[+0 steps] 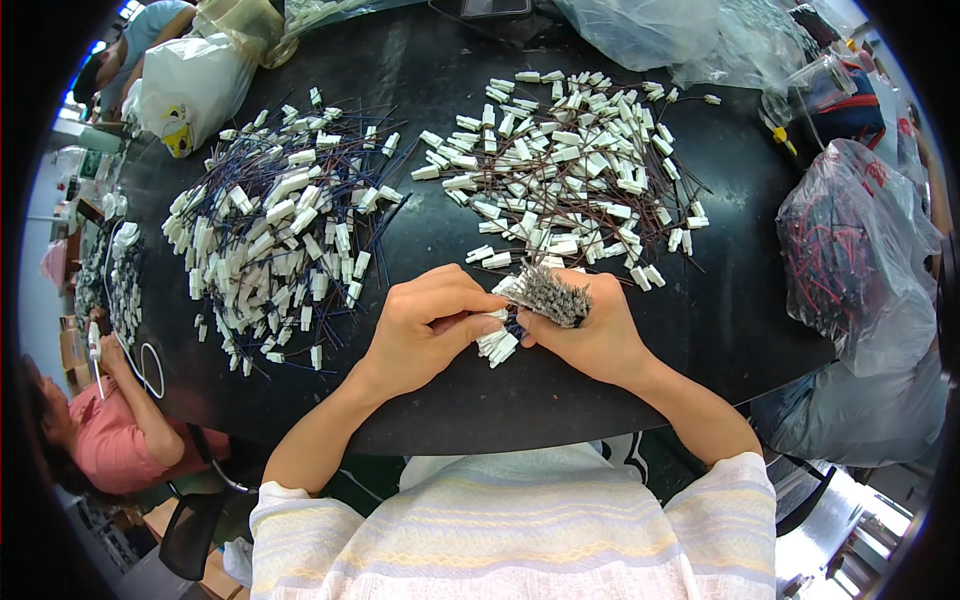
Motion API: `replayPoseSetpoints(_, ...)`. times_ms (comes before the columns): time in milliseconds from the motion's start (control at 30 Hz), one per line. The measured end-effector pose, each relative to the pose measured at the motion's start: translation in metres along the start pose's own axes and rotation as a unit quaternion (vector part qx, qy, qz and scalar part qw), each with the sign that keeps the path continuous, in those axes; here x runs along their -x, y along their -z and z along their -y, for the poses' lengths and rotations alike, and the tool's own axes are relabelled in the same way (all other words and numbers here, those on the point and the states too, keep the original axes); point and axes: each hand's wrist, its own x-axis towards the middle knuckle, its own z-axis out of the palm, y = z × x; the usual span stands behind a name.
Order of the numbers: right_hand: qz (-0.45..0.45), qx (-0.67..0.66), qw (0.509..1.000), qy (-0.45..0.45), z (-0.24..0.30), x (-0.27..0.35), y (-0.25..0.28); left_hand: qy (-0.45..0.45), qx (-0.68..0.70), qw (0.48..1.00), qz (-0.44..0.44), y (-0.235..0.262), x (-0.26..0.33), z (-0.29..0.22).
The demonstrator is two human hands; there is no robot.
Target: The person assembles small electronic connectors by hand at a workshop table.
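Near the table's front edge, my right hand (600, 330) is closed around a bundle of thin pieces with bristly grey ends (551, 297). My left hand (430, 325) meets it there, thumb and forefinger pinched together at the bundle's left side; what lies between those fingertips is too small to make out. White connectors (497, 346) with dark wires show just below and between the hands. Beyond my left hand spreads a heap of white connectors on dark blue wires (285, 225). A second heap, white connectors on brownish-red wires (570, 160), lies beyond my right hand.
The black table (450, 425) curves along its front edge. A clear plastic bag of red-wired parts (850, 250) sits at the right. A white plastic bag (195, 90) stands at the far left, and plastic sheeting (650, 35) lies at the back. A person in pink (125, 430) sits at left.
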Motion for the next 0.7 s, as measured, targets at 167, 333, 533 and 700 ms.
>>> replayPoseSetpoints(167,0.022,0.085,0.991,0.102,-0.016,-0.001,0.002,0.011,0.031,0.999,0.013,-0.003,0.002,0.001)
replayPoseSetpoints(333,0.02,0.04,0.998,0.042,-0.004,0.0,0.002,-0.002,-0.032,0.999,-0.016,0.013,-0.011,-0.002)
replayPoseSetpoints(533,0.027,0.001,1.0,0.011,-0.005,-0.001,0.004,-0.145,-0.266,0.95,-0.083,0.007,-0.026,0.021)
replayPoseSetpoints(700,0.023,0.003,1.0,-0.016,-0.004,-0.001,0.007,0.136,0.009,0.989,-0.062,0.006,-0.008,-0.001)
